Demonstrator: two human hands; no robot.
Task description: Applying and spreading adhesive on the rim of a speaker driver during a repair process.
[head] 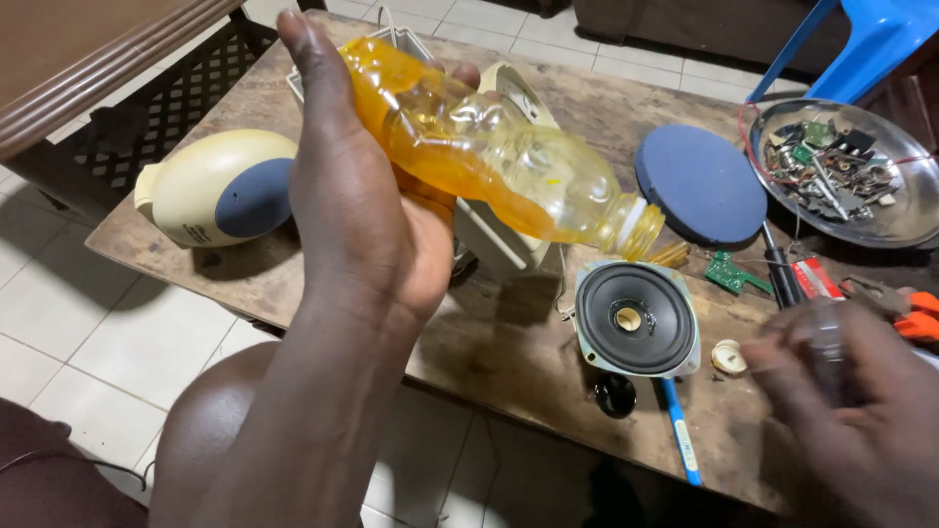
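My left hand [357,210] grips a clear plastic bottle [489,152] of orange liquid, tipped on its side with the open mouth pointing down right, just above a round black speaker [636,318] on the wooden table [509,362]. My right hand [846,411] is blurred at the lower right and seems to hold a small clear object; what it is cannot be made out. A small white cap [727,357] lies beside the speaker.
A cream and blue speaker shell [217,188], a blue round disc [700,183], a metal tray of small parts [846,171], a green circuit board [732,274], a blue pen [679,432], orange-handled pliers [919,315] and a blue plastic chair [871,39].
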